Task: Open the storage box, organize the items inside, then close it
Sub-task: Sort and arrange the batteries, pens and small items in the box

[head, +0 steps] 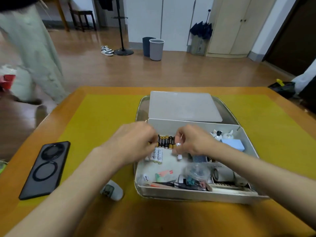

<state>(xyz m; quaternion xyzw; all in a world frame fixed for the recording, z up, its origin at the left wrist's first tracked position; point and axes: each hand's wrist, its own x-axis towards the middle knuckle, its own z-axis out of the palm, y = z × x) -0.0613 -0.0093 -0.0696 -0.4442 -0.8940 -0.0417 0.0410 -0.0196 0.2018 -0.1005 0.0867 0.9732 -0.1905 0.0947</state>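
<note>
**Batteries squeezed into a row between two hands**

Storage box sits open on the tabletop, lid parked behind it. Both hands are in at the far wall: left hand and right hand pinch the black-and-gold batteries from opposite ends of the row (each cell lying front to back, the row running left to right). White batteries wait just nearer, closer to the left fingers.
</note>
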